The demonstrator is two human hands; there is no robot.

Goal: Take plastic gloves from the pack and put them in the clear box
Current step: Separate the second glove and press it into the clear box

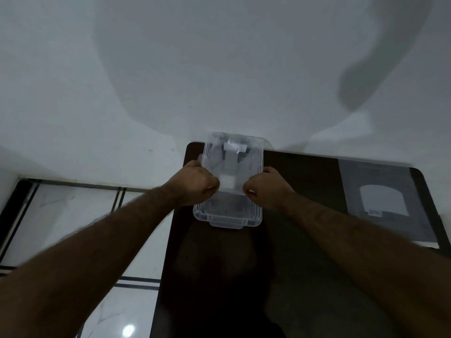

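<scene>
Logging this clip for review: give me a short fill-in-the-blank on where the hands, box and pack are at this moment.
1. Both hands hold a thin plastic glove stretched over the clear ____.
2. The clear box stands on a dark ____.
3. The glove pack lies flat to the ____ of the box, on the table.
4. The left hand and right hand are both ____ the pack.

Missing words: box; table; right; away from

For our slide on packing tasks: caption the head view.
Both hands hold a thin plastic glove over the clear box on a dark table.
</scene>
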